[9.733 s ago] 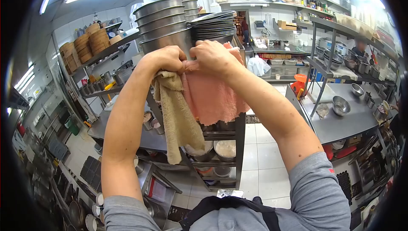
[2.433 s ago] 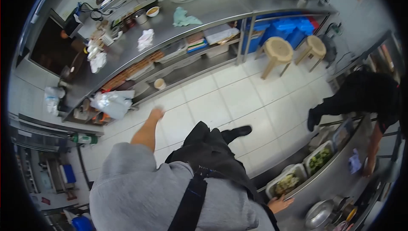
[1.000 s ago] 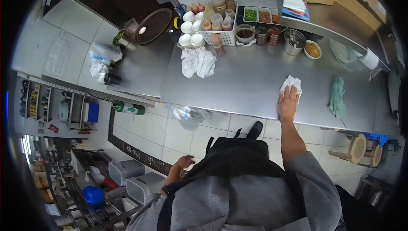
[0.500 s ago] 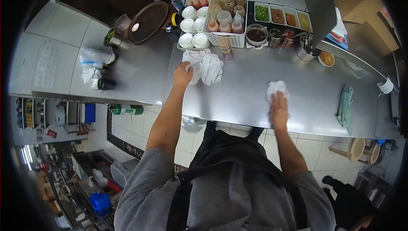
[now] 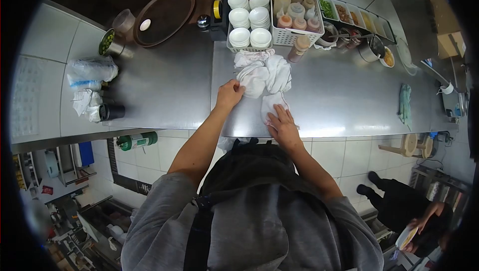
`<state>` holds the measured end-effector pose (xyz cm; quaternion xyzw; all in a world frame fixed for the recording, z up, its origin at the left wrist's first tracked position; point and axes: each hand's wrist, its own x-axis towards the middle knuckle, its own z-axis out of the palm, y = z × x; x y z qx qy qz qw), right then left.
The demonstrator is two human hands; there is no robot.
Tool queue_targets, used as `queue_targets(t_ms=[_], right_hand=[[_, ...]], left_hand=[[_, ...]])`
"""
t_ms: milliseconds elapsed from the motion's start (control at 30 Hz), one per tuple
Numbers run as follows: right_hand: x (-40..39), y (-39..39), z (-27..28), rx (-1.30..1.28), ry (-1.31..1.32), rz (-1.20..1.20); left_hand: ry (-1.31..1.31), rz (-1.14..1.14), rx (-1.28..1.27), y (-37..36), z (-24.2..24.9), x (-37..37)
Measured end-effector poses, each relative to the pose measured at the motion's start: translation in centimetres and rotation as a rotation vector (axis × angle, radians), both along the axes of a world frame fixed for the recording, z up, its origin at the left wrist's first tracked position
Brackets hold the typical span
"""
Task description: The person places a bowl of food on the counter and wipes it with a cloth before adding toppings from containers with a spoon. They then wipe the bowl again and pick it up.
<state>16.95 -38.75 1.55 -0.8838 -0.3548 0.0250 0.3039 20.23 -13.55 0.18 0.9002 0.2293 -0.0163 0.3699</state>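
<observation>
On the steel counter, my left hand point(image 5: 230, 94) pinches the left edge of a bunched white cloth point(image 5: 252, 80). Two more white cloths lie against it, a crumpled one point(image 5: 279, 73) to its right and a folded one point(image 5: 252, 57) behind. Nearer the counter's front edge, my right hand point(image 5: 284, 124) rests with its fingers spread on a smaller white cloth point(image 5: 272, 104), pressing it to the steel. A squeeze bottle point(image 5: 299, 48) stands just behind the crumpled cloth.
Stacked white bowls point(image 5: 239, 18) and a basket of bottles point(image 5: 293, 36) stand behind the cloths. A round brown tray point(image 5: 167, 14) is at the back left, a green cloth point(image 5: 404, 105) at the right. A co-worker point(image 5: 409, 211) holds a plate at the lower right.
My right hand has moved left with its cloth, close to the bunched cloths. My left hand has come a little lower beside the bunch. The head view has shifted, and the co-worker shows more.
</observation>
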Motion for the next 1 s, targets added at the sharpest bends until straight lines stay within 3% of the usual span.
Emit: queue_targets(t_ms=[167, 267, 333, 367, 467, 533, 567, 633, 733, 833, 900, 1000], right_hand=[[-1.8, -2.3, 0.7, -0.006, -0.033, -0.073], [-3.0, -3.2, 1.5, -0.034, -0.03, -0.192], [-4.4, -3.5, 1.9, -0.049, 0.001, -0.239], [-4.9, -3.5, 2.1, -0.054, 0.026, -0.279], [-7.1, -2.8, 2.9, -0.039, 0.051, -0.354], [-8.1, -2.1, 3.3, -0.023, 0.085, -0.376], [-8.6, -1.8, 3.6, -0.007, 0.118, -0.393], [-8.5, -0.9, 3.9, -0.007, 0.118, -0.373], [-6.3, 1.2, 4.7, 0.038, 0.088, -0.293], [-5.1, 3.6, 5.8, 0.071, 0.101, -0.162], [-4.3, 4.8, 5.0, 0.006, 0.072, -0.126], [-3.7, 5.0, 2.2, 0.016, 0.089, -0.015]], left_hand=[[-0.082, 0.12, -0.024, 2.8, -1.4, 1.1], [-0.207, 0.022, -0.035, 4.3, -2.2, 3.2], [-0.231, -0.259, 0.14, 4.0, -1.9, 3.8], [-0.237, -0.265, 0.135, 4.1, -1.6, 4.0], [-0.078, -0.332, 0.042, 5.4, -0.9, 3.8], [-0.07, -0.228, -0.213, 6.7, -0.6, 2.6], [-0.068, -0.233, -0.212, 6.9, 0.8, 1.9], [0.013, -0.103, -0.668, 7.3, 4.1, 0.2], [-0.057, -0.069, -0.769, 7.8, 6.8, -2.7], [-0.115, -0.044, -0.792, 9.4, 6.4, -6.7], [-0.201, -0.029, -0.675, 11.1, 3.3, -10.7], [-0.315, 0.217, -0.46, 13.9, 0.3, -20.4]])
